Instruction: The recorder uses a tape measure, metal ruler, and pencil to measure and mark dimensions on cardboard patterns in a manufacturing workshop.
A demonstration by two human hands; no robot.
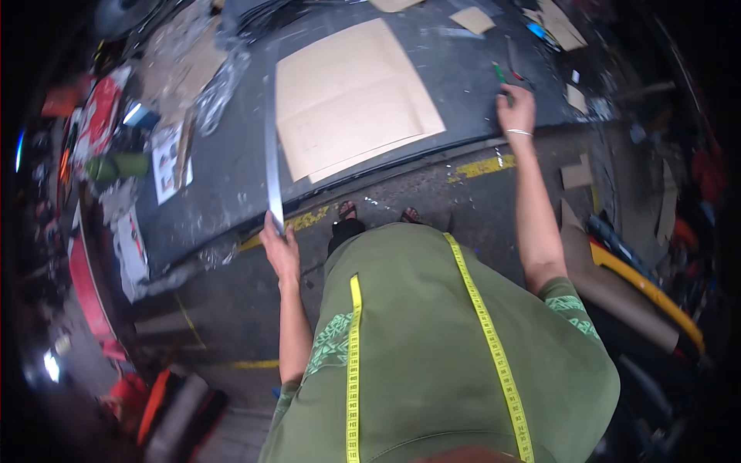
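At the table's near edge, my left hand [282, 252] is closed on the lower end of a long metal ruler [271, 147]. The ruler runs up along the left side of a large tan paper sheet [347, 96], which has a crease across it. A second edge shows under the sheet's near side. Over the right part of the dark table [471, 100], my right hand [519, 113] is closed around a slim green pen-like tool [499, 73]. Its exact kind is too small to make out. Beyond it lies a thin dark tool with a red part [515, 73].
Clear plastic wrap [220, 92], a printed sheet [164, 166] and a green bottle [116, 167] lie at the left. Paper scraps [473, 20] are at the far right. A yellow measuring tape [494, 347] hangs over my green shirt. Rolls of material [625, 301] stand at the right.
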